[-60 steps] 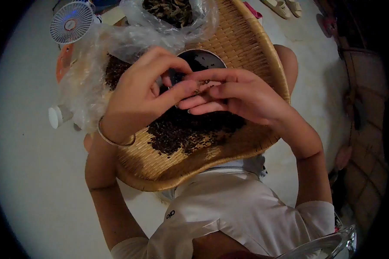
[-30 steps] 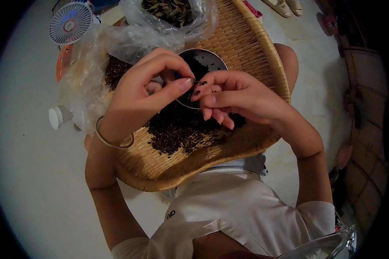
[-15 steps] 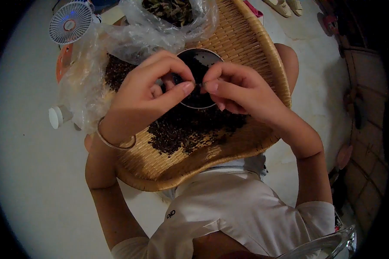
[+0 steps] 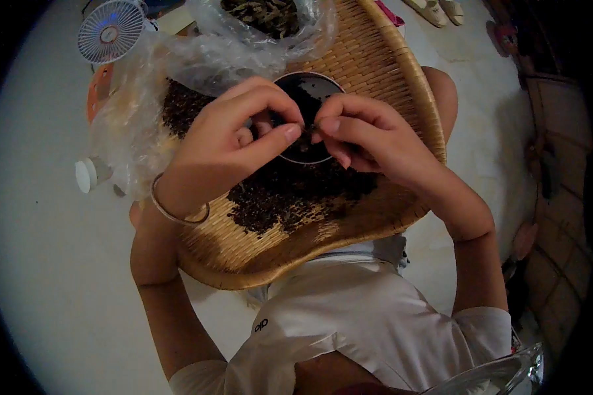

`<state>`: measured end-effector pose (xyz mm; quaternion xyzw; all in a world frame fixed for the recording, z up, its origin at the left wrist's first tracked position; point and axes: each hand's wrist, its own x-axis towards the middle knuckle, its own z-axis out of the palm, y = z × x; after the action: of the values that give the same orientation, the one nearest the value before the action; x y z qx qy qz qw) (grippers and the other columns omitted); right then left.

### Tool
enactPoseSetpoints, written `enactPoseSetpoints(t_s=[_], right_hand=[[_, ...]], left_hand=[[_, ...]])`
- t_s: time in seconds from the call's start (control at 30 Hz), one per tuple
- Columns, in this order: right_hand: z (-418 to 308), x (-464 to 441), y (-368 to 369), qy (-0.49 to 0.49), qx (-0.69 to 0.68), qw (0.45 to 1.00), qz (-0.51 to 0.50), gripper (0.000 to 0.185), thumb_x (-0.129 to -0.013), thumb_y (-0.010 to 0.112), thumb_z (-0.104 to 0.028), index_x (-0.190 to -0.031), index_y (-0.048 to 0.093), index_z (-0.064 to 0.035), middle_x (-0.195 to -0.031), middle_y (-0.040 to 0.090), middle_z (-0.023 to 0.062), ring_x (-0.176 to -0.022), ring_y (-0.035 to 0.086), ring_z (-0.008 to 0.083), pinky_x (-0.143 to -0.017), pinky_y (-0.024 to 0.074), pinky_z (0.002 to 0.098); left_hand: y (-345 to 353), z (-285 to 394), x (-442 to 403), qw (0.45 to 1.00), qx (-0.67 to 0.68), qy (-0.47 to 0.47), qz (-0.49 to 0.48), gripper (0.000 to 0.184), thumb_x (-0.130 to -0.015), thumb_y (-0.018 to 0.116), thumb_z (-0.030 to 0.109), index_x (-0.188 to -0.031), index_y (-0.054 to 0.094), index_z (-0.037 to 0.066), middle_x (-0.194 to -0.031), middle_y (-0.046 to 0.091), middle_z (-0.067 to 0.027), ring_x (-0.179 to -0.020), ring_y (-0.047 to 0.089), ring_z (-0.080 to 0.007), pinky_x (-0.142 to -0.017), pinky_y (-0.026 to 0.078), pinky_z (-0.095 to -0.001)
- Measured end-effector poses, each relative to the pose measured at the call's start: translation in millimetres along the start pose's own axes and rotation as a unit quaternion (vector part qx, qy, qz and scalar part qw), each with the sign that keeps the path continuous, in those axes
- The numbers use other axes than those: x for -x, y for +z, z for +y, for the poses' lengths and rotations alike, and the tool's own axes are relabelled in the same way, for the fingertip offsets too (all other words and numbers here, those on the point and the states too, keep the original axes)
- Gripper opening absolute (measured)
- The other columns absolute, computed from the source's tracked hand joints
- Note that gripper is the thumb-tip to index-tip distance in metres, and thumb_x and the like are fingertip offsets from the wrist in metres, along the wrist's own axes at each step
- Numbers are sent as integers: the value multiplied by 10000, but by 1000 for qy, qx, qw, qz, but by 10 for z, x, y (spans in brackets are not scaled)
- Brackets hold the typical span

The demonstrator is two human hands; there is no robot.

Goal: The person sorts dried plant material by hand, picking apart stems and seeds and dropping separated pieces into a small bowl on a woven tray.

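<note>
A woven bamboo tray (image 4: 224, 260) rests across the lap, with dark dried bits (image 4: 270, 204) spread over it. On the tray stands a round bowl (image 4: 329, 84) with more dark pieces inside. Above the bowl, my left hand (image 4: 244, 128) is closed in a pinch of thumb and forefinger. My right hand (image 4: 369, 131) pinches close beside it, the fingertips nearly touching. Between them is a tiny dark piece, too small to name. The hands cover part of the bowl.
A clear plastic bag (image 4: 217, 52) with dried leaves (image 4: 263, 16) lies at the tray's far side. To the left are a small white fan (image 4: 110, 33), an orange piece (image 4: 100, 89) and a white-lidded jar (image 4: 89, 175). Slippers (image 4: 435, 12) lie on the floor at upper right.
Both hands stay over the bowl, still pinching, with the fingertips shifted slightly. The whole view has moved a little; nothing else visibly differs.
</note>
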<state>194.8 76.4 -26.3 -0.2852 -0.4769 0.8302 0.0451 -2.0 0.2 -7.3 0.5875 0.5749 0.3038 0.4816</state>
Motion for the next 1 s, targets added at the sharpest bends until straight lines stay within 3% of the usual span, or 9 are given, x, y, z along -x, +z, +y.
enactPoseSetpoints(t_s=[0.17, 0.7, 1.0], right_hand=[[9, -8, 34, -14, 4, 1000, 2, 187, -886, 468, -239, -855, 532, -66, -572, 461, -4, -419, 317, 13, -353, 184, 159], [22, -17, 38, -22, 27, 999, 8, 153, -854, 496, -190, -840, 533, -42, -563, 449, -24, -425, 328, 5, -369, 199, 163], [17, -14, 38, -3, 52, 999, 17, 138, -852, 486, -178, -841, 543, -53, -565, 461, -23, -450, 374, 5, -382, 211, 153]], left_hand=[[-9, 39, 6, 1000, -22, -8, -5, 76, -772, 581, 63, -833, 548, 32, -888, 492, -17, -814, 461, -87, -638, 343, -172], [-6, 39, 11, 999, -34, -12, -3, 85, -769, 584, 88, -834, 559, 40, -878, 496, 0, -751, 435, -48, -538, 294, -157], [-68, 11, 14, 998, -59, 4, -7, 83, -773, 565, 72, -830, 547, 15, -882, 502, -36, -810, 477, -110, -683, 373, -202]])
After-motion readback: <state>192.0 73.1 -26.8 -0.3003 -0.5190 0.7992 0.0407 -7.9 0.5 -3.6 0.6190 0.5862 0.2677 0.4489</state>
